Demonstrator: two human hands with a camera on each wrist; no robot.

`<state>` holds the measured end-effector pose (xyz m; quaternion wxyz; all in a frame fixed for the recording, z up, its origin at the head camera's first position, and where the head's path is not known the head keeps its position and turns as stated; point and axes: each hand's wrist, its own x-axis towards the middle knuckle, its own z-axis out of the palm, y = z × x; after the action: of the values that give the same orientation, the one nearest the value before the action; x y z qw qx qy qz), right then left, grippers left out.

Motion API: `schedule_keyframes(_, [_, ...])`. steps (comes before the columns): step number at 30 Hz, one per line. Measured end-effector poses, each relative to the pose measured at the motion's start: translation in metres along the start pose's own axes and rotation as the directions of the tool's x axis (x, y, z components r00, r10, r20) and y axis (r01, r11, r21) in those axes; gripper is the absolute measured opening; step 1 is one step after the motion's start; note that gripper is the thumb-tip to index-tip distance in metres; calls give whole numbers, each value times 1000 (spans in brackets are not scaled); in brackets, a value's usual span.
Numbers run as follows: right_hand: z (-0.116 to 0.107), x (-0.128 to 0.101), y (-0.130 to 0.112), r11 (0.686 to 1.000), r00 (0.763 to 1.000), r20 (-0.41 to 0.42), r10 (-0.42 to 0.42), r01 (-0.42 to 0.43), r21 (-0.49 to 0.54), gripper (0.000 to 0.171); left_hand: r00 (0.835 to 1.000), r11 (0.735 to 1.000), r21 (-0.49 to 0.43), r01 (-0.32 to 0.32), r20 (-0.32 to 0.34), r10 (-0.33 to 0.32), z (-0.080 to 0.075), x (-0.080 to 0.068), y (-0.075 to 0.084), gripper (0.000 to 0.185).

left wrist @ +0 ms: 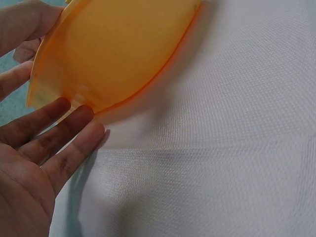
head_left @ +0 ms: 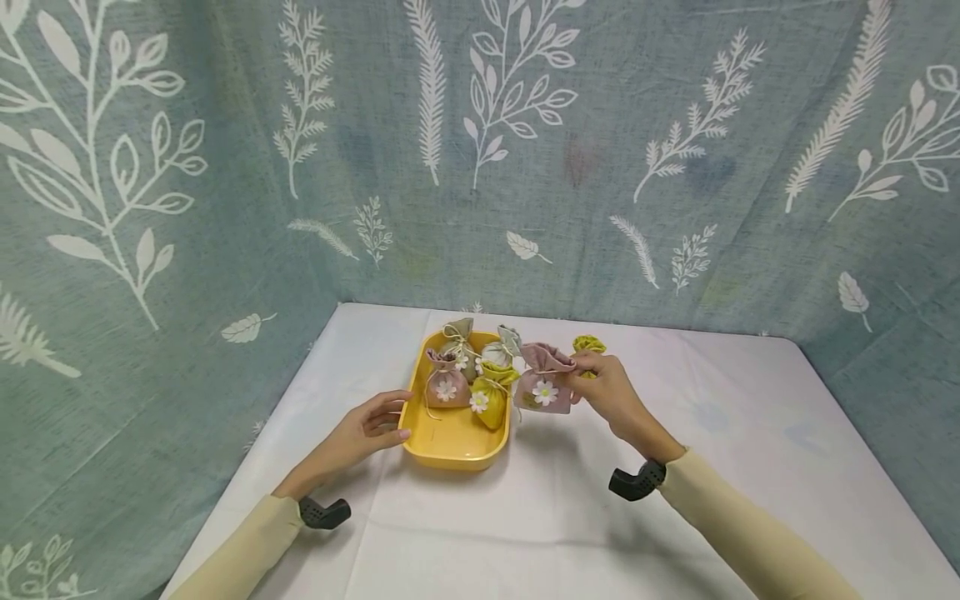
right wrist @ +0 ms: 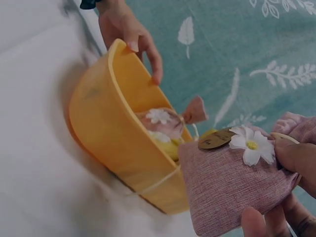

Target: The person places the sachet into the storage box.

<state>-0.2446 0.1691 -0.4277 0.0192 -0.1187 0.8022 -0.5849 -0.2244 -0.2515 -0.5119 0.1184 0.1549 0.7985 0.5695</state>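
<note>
My right hand (head_left: 606, 392) pinches a pink drawstring pouch (right wrist: 232, 192) by its gathered neck. The pouch bears a white flower and a small brown tag, and hangs beside the right rim of a yellow plastic bin (head_left: 450, 454). Against the bin's left side rests my left hand (head_left: 369, 427), its fingers fairly straight along the outer wall and the thumb at the rim. Inside the bin sit another pink pouch (head_left: 447, 390), a yellow pouch (head_left: 491, 408), an olive-brown pouch (head_left: 459, 337) and a pale grey pouch (head_left: 504, 346).
Partly hidden behind my right hand, another yellow pouch (head_left: 588, 343) stands on the table. White cloth (head_left: 720, 467) covers the tabletop. A teal curtain (head_left: 450, 250) with white leaf prints hangs at the back and sides.
</note>
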Motion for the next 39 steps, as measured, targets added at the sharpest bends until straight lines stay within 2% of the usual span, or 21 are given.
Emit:
schedule_keyframes(13, [26, 2, -7, 999, 999, 40, -27, 26, 36, 10, 1000, 1000, -5, 6, 9, -6, 2, -6, -4, 70])
schedule_keyframes(23, [58, 6, -12, 995, 993, 97, -74, 67, 67, 7, 1000, 1000, -19, 10, 5, -10, 1, -7, -2, 67])
schedule_keyframes(27, [71, 8, -15, 996, 990, 116, -84, 80, 37, 8, 1000, 1000, -12, 7, 5, -7, 1, -7, -2, 66])
schedule_keyframes(32, [86, 15, -15, 998, 987, 148, -68, 68, 6, 11, 999, 999, -15, -32, 6, 32, -1, -4, -3, 66])
schedule_keyframes(34, [91, 18, -15, 998, 985, 161, -68, 70, -7, 9, 999, 999, -16, -48, 9, 48, -2, -3, -3, 67])
schedule_keyframes(39, [104, 22, -18, 997, 982, 178, -63, 69, -26, 4, 999, 999, -13, -44, 2, 44, -2, -2, -5, 66])
